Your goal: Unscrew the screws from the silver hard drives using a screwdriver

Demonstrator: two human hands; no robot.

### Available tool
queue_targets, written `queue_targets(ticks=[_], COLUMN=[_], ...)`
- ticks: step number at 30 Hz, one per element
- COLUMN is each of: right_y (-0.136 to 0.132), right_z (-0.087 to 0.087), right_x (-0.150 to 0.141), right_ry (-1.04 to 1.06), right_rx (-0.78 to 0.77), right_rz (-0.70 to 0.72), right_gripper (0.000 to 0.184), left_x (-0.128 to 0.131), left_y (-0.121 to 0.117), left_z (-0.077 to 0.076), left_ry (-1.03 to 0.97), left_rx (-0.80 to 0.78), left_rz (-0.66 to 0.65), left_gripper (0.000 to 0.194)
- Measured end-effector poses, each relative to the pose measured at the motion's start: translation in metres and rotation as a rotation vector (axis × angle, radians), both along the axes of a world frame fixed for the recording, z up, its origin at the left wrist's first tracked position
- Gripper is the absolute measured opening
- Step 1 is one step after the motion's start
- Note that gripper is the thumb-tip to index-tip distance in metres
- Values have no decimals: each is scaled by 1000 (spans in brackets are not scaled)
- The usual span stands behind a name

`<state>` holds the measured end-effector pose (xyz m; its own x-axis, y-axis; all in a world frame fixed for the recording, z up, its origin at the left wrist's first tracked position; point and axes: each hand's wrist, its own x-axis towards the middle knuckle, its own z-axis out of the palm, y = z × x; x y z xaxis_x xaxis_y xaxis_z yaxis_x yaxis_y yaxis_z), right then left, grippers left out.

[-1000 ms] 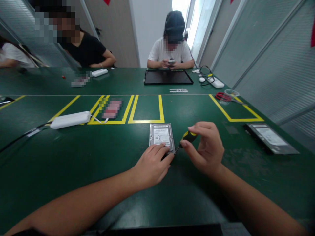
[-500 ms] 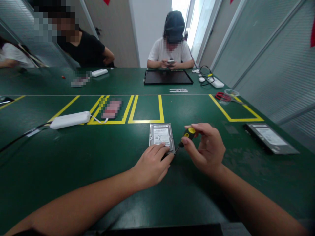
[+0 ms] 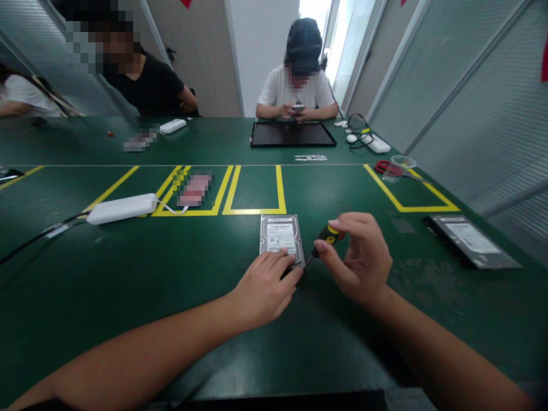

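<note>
A silver hard drive with a white label lies flat on the green table in front of me. My left hand grips its near end, fingers resting over the top and the index finger at the near right corner. Between the thumb and fingers of my right hand is a short black and yellow screwdriver. Its shaft slants down to the left, and the tip meets the drive's right side close to the near corner. The exact contact spot is too small to make out.
Another hard drive lies to the right. A white power strip and a phone lie to the left. A clear cup and red cable are back right. Across the table, a person sits behind a black flat panel.
The screwdriver handle has turned within my right hand's fingers, its yellow marks shifting. My left hand and the hard drive stay in place.
</note>
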<state>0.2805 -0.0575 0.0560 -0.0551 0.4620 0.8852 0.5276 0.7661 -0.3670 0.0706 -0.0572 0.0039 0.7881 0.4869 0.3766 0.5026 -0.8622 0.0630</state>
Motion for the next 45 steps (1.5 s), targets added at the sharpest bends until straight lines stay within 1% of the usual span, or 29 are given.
queue_targets(ticks=[5, 11, 22, 28, 32, 35, 39, 42, 45], right_y=[-2, -1, -3, 2, 1, -1, -2, -2, -1], right_z=[-2, -2, -1, -5, -4, -3, -3, -4, -4], right_x=[0, -2, 1, -1, -1, -1, -1, -2, -1], right_ry=[21, 26, -10, 1, 9, 3, 22, 61, 40], right_rx=[-57, -17, -88, 9, -20, -58, -91, -112, -88], right_rz=[30, 33, 26, -18, -41, -21, 40, 69, 59], right_gripper=[47, 48, 47, 52, 47, 46, 50, 48, 45], left_x=[0, 0, 0, -1, 0, 0, -1, -1, -1], left_y=[0, 1, 0, 0, 0, 1, 0, 0, 0], left_z=[0, 0, 2, 2, 1, 1, 1, 0, -1], left_ry=[-13, 2, -3, 12, 13, 10, 6, 5, 4], left_rx=[6, -10, 10, -12, -12, -9, -7, -9, -8], left_rz=[-4, 3, -1, 0, -1, -1, 2, 4, 4], left_gripper=[37, 38, 35, 39, 38, 38, 38, 38, 39])
